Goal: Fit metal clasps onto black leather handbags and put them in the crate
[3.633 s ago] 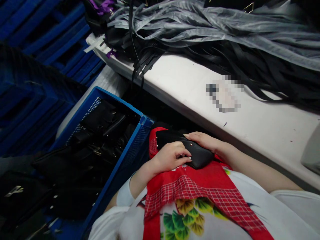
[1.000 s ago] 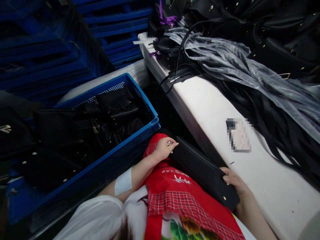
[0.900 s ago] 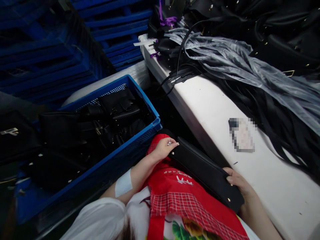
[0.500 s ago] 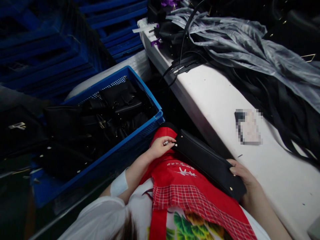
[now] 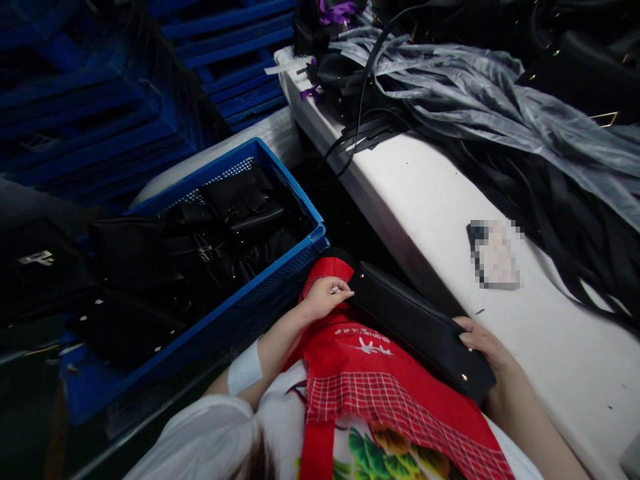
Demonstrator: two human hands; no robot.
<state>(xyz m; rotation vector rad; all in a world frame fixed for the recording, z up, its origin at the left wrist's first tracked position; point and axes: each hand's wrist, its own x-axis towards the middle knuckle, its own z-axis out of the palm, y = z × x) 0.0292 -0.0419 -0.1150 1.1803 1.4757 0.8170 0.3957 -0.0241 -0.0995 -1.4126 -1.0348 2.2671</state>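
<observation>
A black handbag [image 5: 410, 320] lies across my lap with its long, narrow studded face up and small gold studs near both ends. My right hand [image 5: 483, 343] grips its near right end, the thumb on top and the other fingers mostly hidden. At the far left end, my left hand [image 5: 327, 297] is closed in a pinch, fingertips beside the bag's edge. A small whitish object [image 5: 335, 290] shows between its fingers, too small to name. Beneath the bag is my red apron [image 5: 345, 340].
To the left, a blue plastic crate [image 5: 250, 283] holds several black bags. On the right, a white table [image 5: 400, 180] carries a pixelated phone-like object [image 5: 497, 257], black straps [image 5: 525, 200] and clear plastic wrap [image 5: 465, 87]. Blue pallets [image 5: 235, 60] are stacked behind.
My left fingertips have shifted slightly at the bag's end, and the white bit that stuck out past them no longer shows there. My right hand keeps its grip on the handbag.
</observation>
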